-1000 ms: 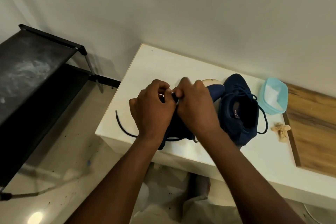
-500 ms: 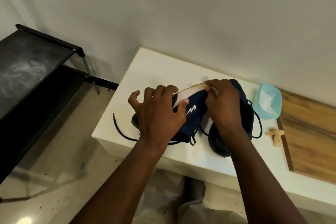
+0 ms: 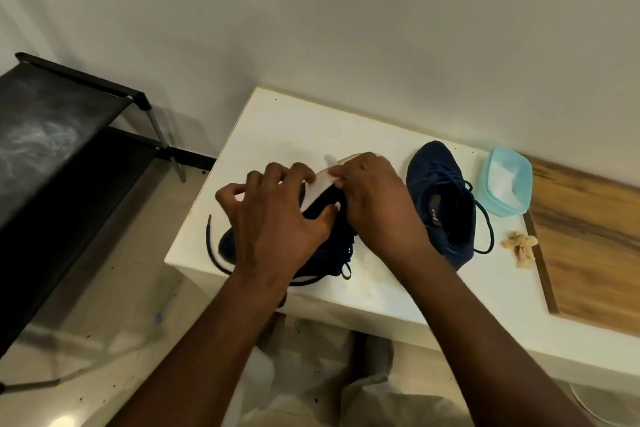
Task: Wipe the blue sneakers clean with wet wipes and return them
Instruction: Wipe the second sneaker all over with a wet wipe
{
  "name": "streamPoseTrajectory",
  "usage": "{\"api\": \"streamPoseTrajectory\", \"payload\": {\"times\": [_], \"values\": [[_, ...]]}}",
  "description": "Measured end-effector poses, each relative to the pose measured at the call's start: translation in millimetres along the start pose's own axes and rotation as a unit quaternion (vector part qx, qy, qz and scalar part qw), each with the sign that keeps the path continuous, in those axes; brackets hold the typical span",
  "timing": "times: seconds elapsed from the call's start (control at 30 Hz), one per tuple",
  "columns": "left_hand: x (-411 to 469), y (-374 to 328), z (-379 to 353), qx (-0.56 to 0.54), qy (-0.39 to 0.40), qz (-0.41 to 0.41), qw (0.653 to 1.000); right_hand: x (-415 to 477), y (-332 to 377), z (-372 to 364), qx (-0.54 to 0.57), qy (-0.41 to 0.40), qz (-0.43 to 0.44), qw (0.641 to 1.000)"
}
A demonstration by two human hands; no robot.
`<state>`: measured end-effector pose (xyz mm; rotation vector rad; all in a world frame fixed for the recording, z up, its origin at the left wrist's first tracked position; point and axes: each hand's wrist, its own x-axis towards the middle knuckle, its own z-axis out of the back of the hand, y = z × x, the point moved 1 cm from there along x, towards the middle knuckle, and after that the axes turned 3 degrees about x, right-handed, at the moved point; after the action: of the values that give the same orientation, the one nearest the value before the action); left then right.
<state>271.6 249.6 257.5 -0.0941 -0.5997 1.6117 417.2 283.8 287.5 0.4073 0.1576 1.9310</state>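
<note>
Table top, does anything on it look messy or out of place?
A crumpled, brown-stained wipe lies loose on the white table beside the wooden board. An untied dark lace of the nearer sneaker sprawls toward the table's left edge.

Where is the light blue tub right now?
In the head view, the light blue tub stands on the white table, right of the free sneaker and beside the wooden board.

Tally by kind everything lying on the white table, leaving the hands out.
Blue sneakers: 2 (held sneaker, free sneaker)
Light blue tub: 1
Crumpled tan wad: 1
Wooden board: 1
Total: 5
</note>
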Motion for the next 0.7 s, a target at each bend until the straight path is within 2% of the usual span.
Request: {"api": "streamPoseTrajectory", "payload": {"times": [0.17,0.27,0.33,0.47,0.5,0.63,0.7], "values": [[-1,-1,2,0.002,0.003,-0.004,1.000,9,-31,21,0.021,-0.093,-0.108,0.990],[4,-5,0,-0.025,-0.007,-0.005,1.000,-1,7,10,0.060,-0.046,-0.037,0.996],[5,-5,-3,-0.050,-0.008,-0.004,0.999,-2,13,5,0.034,-0.011,0.011,0.999],[4,-7,-4,-0.052,-0.002,0.001,0.999,17,-32,17,0.013,-0.099,-0.119,0.988],[4,-7,-4,-0.047,-0.001,0.001,0.999,15,-28,15,0.016,-0.100,-0.125,0.987],[4,-9,-4,-0.043,-0.008,0.007,0.999,-3,20,-1,0.045,-0.031,-0.002,0.998],[4,-10,-4,-0.035,-0.005,0.008,0.999,5,0,5,0.018,-0.052,-0.022,0.998]]}}
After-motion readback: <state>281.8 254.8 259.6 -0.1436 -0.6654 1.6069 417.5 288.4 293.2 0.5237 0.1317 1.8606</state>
